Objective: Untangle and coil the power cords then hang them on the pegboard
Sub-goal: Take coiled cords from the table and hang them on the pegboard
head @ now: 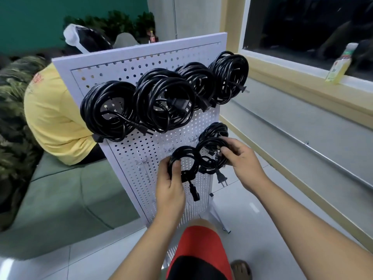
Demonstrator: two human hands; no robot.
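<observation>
Two-handed hold low at the pegboard: left hand fingers curl round left coil, right hand pinches right coil; keep loops gathered, seat each on a bare hook.

Four black cord coils hang across white pegboard top; smaller coils lower right, plugs dangling.

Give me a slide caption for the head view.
Left hand grips one coiled cord, right hand a second cord, before the pegboard.
</observation>
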